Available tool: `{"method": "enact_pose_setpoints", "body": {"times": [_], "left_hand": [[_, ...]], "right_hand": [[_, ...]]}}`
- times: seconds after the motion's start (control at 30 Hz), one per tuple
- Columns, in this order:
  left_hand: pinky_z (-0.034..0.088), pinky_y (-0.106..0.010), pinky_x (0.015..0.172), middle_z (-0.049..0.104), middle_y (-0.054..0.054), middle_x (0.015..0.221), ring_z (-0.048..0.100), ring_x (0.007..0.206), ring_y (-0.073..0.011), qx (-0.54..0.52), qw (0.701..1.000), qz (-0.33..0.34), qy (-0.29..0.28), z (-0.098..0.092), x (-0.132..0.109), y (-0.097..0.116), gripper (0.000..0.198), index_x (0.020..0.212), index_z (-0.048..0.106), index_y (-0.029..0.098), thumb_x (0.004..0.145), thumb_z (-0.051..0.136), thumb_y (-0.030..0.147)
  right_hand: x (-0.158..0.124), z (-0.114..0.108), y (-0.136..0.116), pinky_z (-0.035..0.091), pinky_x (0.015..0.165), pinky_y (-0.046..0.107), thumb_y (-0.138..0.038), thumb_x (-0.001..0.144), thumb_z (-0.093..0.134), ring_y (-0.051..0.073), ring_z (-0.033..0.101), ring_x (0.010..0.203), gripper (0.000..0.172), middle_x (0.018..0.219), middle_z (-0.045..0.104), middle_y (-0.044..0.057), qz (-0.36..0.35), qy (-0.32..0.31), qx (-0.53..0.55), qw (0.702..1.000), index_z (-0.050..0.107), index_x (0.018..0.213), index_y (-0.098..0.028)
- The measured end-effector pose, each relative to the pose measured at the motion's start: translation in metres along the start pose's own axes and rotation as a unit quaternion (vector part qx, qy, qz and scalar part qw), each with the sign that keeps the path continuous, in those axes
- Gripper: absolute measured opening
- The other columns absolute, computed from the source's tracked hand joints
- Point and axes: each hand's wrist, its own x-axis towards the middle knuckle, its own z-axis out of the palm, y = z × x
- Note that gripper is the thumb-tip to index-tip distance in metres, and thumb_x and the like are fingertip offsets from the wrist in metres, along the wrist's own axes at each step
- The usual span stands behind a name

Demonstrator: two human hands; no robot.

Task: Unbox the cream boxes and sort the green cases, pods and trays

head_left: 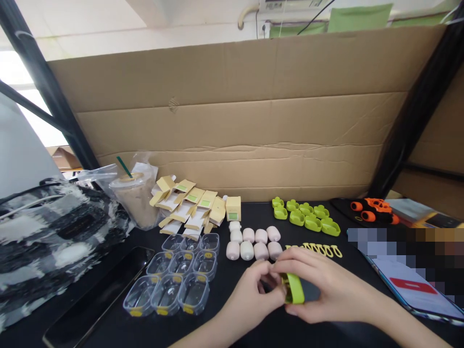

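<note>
Above the front of the black table, a lime-green hollow case piece (297, 289) is tilted with its opening toward the left. My right hand (324, 285) is closed around it, fingers over the top and thumb underneath. My left hand (248, 292) pinches at the opening; its fingertips partly hide the inside. Just beyond my hands sit several pale pink and white rounded cases (247, 250) in rows. Behind my right hand lies a row of yellow loop clips (328, 250), partly covered by the fingers. Matching green case pieces (312, 222) stand in two rows farther back.
Several clear plastic boxes (168, 292) stand at left, beside a dark phone (101, 295). Small cardboard boxes (192, 205), a bagged drink cup (136, 200) and plaid fabric (54, 251) lie behind. At right are an orange toy car (377, 209) and a lit phone (409, 280). Cardboard (235, 125) walls the back.
</note>
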Motion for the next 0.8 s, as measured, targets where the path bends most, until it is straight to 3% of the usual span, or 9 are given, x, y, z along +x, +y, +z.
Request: {"method": "enact_pose_setpoints", "body": {"times": [0.17, 0.23, 0.33, 0.4, 0.43, 0.6, 0.8], "left_hand": [[0.035, -0.021, 0.056, 0.048, 0.005, 0.067, 0.043, 0.058, -0.0089, 0.109, 0.991, 0.076, 0.028, -0.012, 0.004, 0.016, 0.006, 0.073, 0.049, 0.018, 0.078, 0.05, 0.014], [0.041, -0.023, 0.063, 0.055, 0.001, 0.077, 0.05, 0.067, -0.0112, 0.225, 0.962, 0.154, 0.005, -0.014, 0.007, 0.021, 0.005, 0.079, 0.055, 0.017, 0.082, 0.051, 0.016], [0.043, -0.031, 0.075, 0.06, -0.004, 0.082, 0.055, 0.082, -0.0185, 0.46, 0.846, 0.27, -0.02, -0.005, 0.014, 0.023, 0.015, 0.086, 0.063, 0.017, 0.088, 0.048, 0.019], [0.043, -0.033, 0.073, 0.06, -0.004, 0.078, 0.055, 0.082, -0.0207, 0.563, 0.773, 0.289, -0.038, 0.007, 0.018, 0.02, 0.02, 0.082, 0.066, 0.016, 0.088, 0.046, 0.02], [0.043, -0.032, 0.071, 0.06, -0.004, 0.077, 0.056, 0.08, -0.0207, 0.589, 0.755, 0.286, -0.047, 0.014, 0.021, 0.019, 0.02, 0.079, 0.066, 0.016, 0.087, 0.047, 0.019], [0.044, -0.032, 0.067, 0.061, -0.006, 0.077, 0.056, 0.077, -0.0209, 0.615, 0.741, 0.266, -0.041, 0.034, 0.034, 0.011, 0.015, 0.074, 0.066, 0.014, 0.079, 0.052, 0.016], [0.043, -0.034, 0.071, 0.06, -0.011, 0.082, 0.054, 0.083, -0.0234, 0.644, 0.715, 0.271, -0.021, 0.037, 0.056, 0.012, 0.016, 0.085, 0.066, 0.008, 0.079, 0.053, 0.016]], "right_hand": [[-0.007, -0.018, 0.022, 0.049, 0.069, 0.029, -0.015, 0.069, 0.061, 0.018, 0.062, 0.076, 0.02, 0.087, 0.064, 0.004, -0.024, 0.133, -0.076, 0.988, 0.061, 0.087, -0.022], [-0.01, -0.025, 0.031, 0.05, 0.072, 0.03, -0.015, 0.075, 0.058, 0.019, 0.063, 0.081, 0.014, 0.089, 0.064, 0.005, -0.014, 0.2, -0.095, 0.975, 0.061, 0.088, -0.023], [-0.013, -0.032, 0.037, 0.051, 0.075, 0.031, -0.017, 0.08, 0.057, 0.02, 0.063, 0.086, 0.01, 0.09, 0.064, 0.005, 0.01, 0.27, -0.104, 0.957, 0.062, 0.087, -0.024], [-0.013, -0.033, 0.037, 0.051, 0.074, 0.03, -0.018, 0.08, 0.057, 0.019, 0.064, 0.084, 0.009, 0.089, 0.064, 0.005, 0.009, 0.282, -0.106, 0.953, 0.062, 0.085, -0.024], [-0.014, -0.033, 0.037, 0.052, 0.073, 0.03, -0.018, 0.08, 0.058, 0.019, 0.064, 0.083, 0.008, 0.089, 0.064, 0.005, 0.004, 0.283, -0.108, 0.953, 0.062, 0.084, -0.024], [-0.013, -0.03, 0.036, 0.051, 0.073, 0.03, -0.018, 0.08, 0.058, 0.019, 0.063, 0.083, 0.008, 0.091, 0.063, 0.005, -0.005, 0.281, -0.113, 0.953, 0.062, 0.085, -0.023], [-0.013, -0.031, 0.039, 0.05, 0.075, 0.031, -0.021, 0.081, 0.058, 0.019, 0.063, 0.085, 0.006, 0.089, 0.064, 0.005, 0.016, 0.297, -0.094, 0.95, 0.063, 0.083, -0.024]]}}
